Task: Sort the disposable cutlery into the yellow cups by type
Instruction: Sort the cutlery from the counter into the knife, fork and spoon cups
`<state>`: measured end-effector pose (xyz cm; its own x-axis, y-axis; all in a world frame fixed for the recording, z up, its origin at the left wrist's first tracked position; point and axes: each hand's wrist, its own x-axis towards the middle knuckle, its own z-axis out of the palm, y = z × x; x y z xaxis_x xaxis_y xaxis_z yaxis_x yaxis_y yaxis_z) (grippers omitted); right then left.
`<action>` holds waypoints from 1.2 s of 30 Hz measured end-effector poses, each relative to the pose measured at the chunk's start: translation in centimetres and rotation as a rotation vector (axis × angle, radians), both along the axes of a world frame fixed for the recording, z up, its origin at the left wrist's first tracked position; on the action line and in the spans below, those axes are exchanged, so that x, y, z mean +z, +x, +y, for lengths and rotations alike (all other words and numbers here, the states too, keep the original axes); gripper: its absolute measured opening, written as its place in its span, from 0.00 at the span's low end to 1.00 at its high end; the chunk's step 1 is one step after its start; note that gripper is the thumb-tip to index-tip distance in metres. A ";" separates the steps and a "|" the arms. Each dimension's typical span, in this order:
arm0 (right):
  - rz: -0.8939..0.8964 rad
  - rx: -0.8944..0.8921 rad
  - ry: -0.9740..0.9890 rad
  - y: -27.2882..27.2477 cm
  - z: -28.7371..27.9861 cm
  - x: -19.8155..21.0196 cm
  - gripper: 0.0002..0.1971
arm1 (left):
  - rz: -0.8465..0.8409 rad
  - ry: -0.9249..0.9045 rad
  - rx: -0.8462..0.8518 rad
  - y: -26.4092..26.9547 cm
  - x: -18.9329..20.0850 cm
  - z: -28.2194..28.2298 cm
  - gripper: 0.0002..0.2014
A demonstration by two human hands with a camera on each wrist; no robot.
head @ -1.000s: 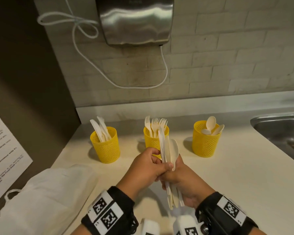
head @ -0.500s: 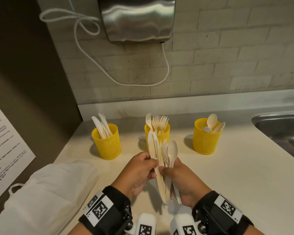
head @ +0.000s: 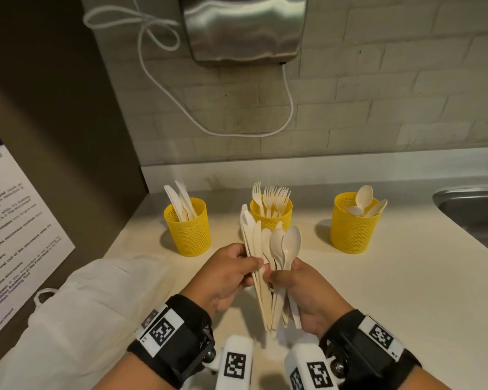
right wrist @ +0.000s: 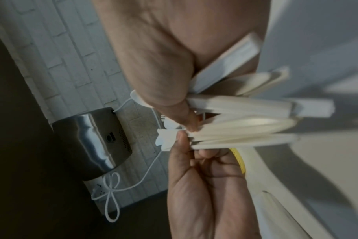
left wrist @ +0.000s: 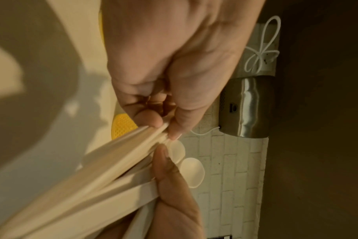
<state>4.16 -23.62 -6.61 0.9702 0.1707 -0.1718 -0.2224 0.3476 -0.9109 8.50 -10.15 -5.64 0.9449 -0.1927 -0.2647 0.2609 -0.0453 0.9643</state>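
Observation:
Three yellow mesh cups stand in a row at the back of the counter: the left cup (head: 188, 230) holds knives, the middle cup (head: 271, 218) forks, the right cup (head: 352, 225) spoons. In front of the middle cup both hands hold a fanned bundle of pale cutlery (head: 266, 249), knives on its left and spoons on its right. My left hand (head: 252, 266) pinches the knife side between thumb and fingers (left wrist: 153, 119). My right hand (head: 278, 277) grips the spoon handles, thumb on top (right wrist: 184, 116). The handles (right wrist: 245, 126) stick out below the hands.
A white plastic bag (head: 82, 319) lies at the near left of the counter (head: 406, 277). A steel sink (head: 473, 209) is at the right edge. A hand dryer (head: 243, 26) with a looped cord hangs above the cups. A printed notice (head: 12, 235) leans at the left.
The tight bundle has been spread into a fan, the knives drawn to the left of the spoons. Both hands have sunk slightly toward me.

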 end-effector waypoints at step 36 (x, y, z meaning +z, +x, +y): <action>0.155 -0.099 0.146 -0.1 -1.7 0.7 0.09 | -0.403 0.433 0.150 2.7 5.2 1.8 0.12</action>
